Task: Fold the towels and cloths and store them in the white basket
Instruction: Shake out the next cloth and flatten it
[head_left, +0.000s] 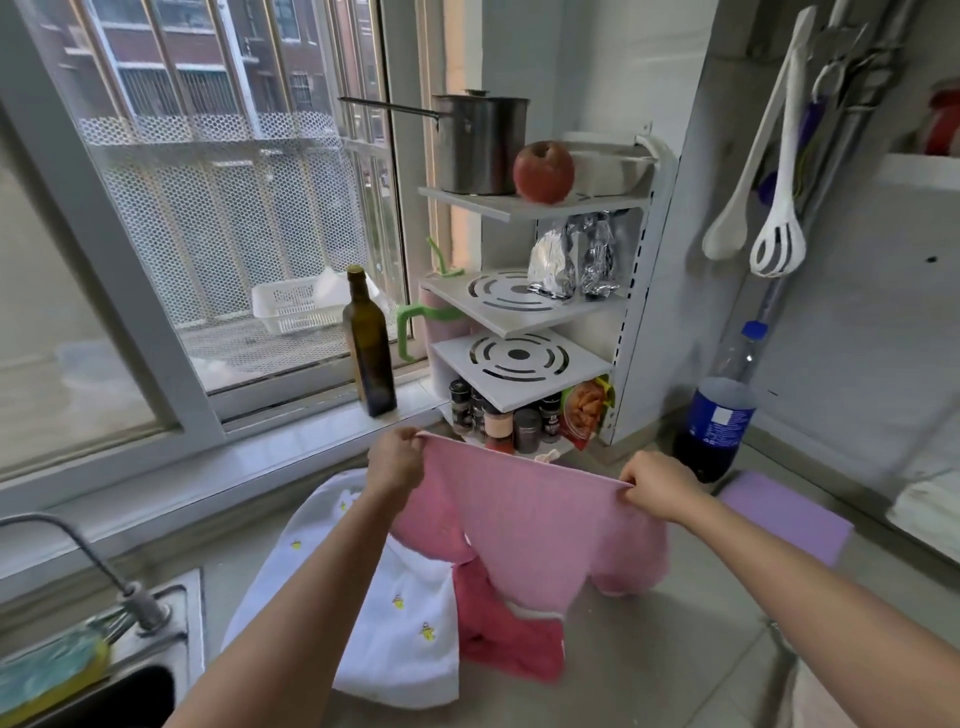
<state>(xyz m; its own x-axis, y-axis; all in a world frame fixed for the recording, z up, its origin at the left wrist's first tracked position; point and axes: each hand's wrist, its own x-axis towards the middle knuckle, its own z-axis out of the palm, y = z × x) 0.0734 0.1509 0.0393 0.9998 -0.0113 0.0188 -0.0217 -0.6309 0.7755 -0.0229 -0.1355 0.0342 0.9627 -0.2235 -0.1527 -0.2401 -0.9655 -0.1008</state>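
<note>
- Light pink towel (524, 525): held up over the counter (649, 665), top edge stretched taut between both hands, lower part hanging with its bottom bunched against the surface. Not folded yet.
- Left hand (397, 460): fingers curled, pinching the towel's upper left corner.
- Right hand (654, 488): fingers curled, pinching the upper right corner; both grips narrow, on fabric only.
- Darker pink cloth (511, 634): lies crumpled on the counter just below the hanging towel, touching it. Unfolded.
- White towel (400, 613) with small yellow embroidered motifs: spread loosely on the counter under the left forearm, partly overlapped by the pink cloth. Unfolded.
- Purple pad (789, 514): flat on the counter to the right; cannot tell whether it is a folded cloth or a sponge.
- White basket (291, 309): a white slatted basket is visible beyond the window pane, well apart from the work area; cannot tell if it is the target. Nothing stored in view.
- Judgement: early stage. First fold of the first item is being set up; at least three items left to fold, all storing left.
- Surroundings: sink (104, 675) at lower left, shelf rack (524, 358) behind the towel.
</note>
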